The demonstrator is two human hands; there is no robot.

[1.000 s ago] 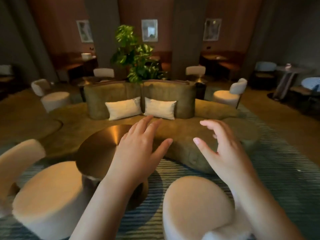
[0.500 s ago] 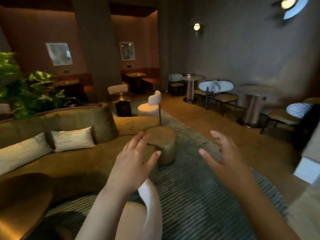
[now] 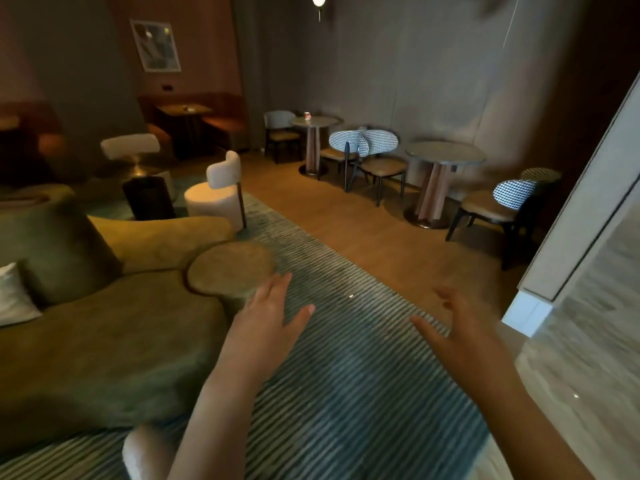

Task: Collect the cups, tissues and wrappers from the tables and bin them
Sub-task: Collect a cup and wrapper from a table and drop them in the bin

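Observation:
A small pale cup [image 3: 307, 115] stands on the far round table [image 3: 313, 121] by the right wall. A tiny white scrap [image 3: 351, 296] lies on the striped rug [image 3: 346, 393]. My left hand [image 3: 268, 327] hovers over the rug with fingers spread and nothing in it. My right hand [image 3: 457, 336] hovers beside it, fingers loosely bent, also holding nothing. A second round table [image 3: 445, 154] nearer on the right shows a bare top.
A green sofa [image 3: 104, 327] with a round ottoman [image 3: 230, 268] fills the left. White chairs [image 3: 218, 192] stand behind it, checked chairs [image 3: 363, 147] flank the round tables. A pale wall corner [image 3: 568, 244] juts in at right. Wooden floor runs between rug and tables.
The view has swung to the right, from the sofa and brass table toward the round tables along the wall. Both hands stay raised and hold nothing.

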